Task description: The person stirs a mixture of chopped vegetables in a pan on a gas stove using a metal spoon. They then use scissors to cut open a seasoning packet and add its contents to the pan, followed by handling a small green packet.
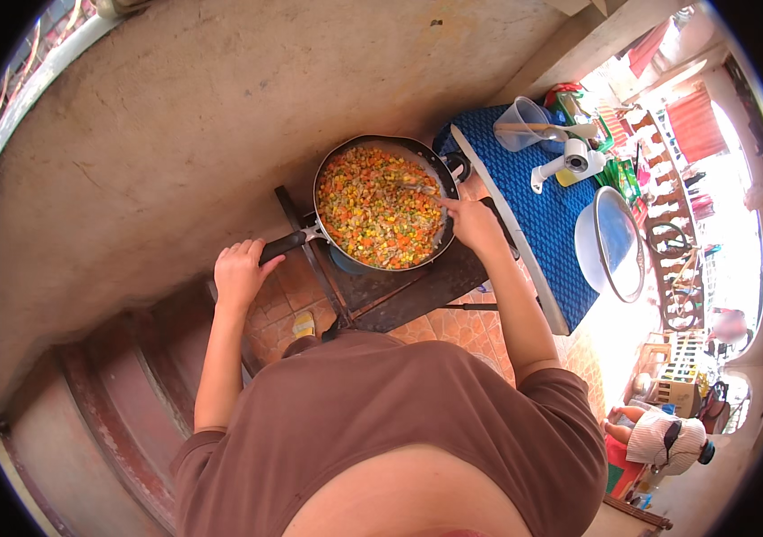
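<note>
A wide dark frying pan (451,231) sits on a black metal stand (388,302) beside the wall. Diced orange, yellow and green vegetables, with pale brownish bits among them, make up the mixture (378,205) that fills it. My left hand (239,272) is wrapped around the pan's black long handle (284,247). Over the pan's right side, my right hand (474,221) grips a stirring utensil (420,188), whose far end is sunk in the vegetables. Its exact kind is hard to tell. Part of a blue object (346,260) shows under the pan.
To the right stands a table with a blue patterned cloth (512,194). On it are a clear plastic tub (517,137) with a wooden utensil across it, a white device (564,163) and a large basin (586,245). Steps (113,409) lie at left; another person (667,443) is at lower right.
</note>
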A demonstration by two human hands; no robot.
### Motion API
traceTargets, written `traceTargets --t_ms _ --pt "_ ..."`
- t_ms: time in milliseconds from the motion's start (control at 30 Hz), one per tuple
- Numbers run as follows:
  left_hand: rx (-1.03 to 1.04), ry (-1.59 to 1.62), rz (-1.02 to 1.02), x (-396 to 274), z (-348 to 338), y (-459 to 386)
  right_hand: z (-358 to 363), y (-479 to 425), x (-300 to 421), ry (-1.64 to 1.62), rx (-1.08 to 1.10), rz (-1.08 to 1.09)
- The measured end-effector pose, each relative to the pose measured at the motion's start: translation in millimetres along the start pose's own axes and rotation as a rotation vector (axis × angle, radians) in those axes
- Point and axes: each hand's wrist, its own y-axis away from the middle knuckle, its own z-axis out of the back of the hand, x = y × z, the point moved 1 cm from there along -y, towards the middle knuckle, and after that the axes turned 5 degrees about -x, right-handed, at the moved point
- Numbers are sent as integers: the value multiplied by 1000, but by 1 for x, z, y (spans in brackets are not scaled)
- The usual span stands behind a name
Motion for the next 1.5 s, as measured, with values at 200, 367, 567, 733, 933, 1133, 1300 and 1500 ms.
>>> traceTargets --t_ms 200,367,567,733,933,1133,1300,1500 --pt "-4 10 -15 -2 0 -5 -50 -16 3 242 86 -79" --pt "22 -14 16 -1 0 -1 -17 15 23 262 157 107" --pt "-27 2 -4 0 -1 -1 28 -45 -1 472 -24 171" --pt "-14 7 14 -1 0 -2 11 -69 -34 577 236 75" --pt "1 -11 15 0 -2 0 -54 -34 -84 -254 499 -508" --pt "-16 10 -31 2 0 -3 -103 -43 -43 -708 517 -530" --pt "1 6 -42 2 3 -6 -116 -55 -40 -466 356 -260" --pt "-24 4 -9 0 0 -3 -16 -26 -12 86 14 61"
